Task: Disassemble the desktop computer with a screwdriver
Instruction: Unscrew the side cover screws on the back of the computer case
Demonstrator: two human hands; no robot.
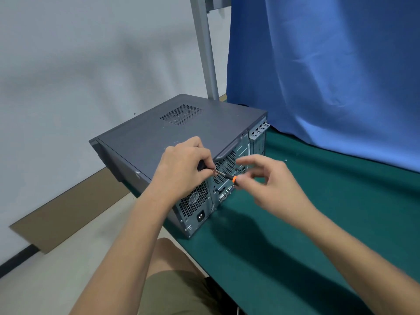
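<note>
Head: PC (181, 133) lies on its side on the mat (318, 212) at 12 o'clock, rear panel (197, 208) facing the person, likely so its screws are reachable. Left hand (181, 164) pinches the screwdriver (223, 174) at its 9 o'clock end, held across the panel. Right hand (272, 180) at 3 o'clock, fingers half-curled by the orange-ringed end. It's blurred, so can't tell its grip. Probably regripping. Cover not yet off.

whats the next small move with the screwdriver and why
Probably close the right hand on the orange-ringed end of the screwdriver: the left hand grips its other end by the computer rear, the right is blurred, its grip unclear, and the cover is on.
</note>
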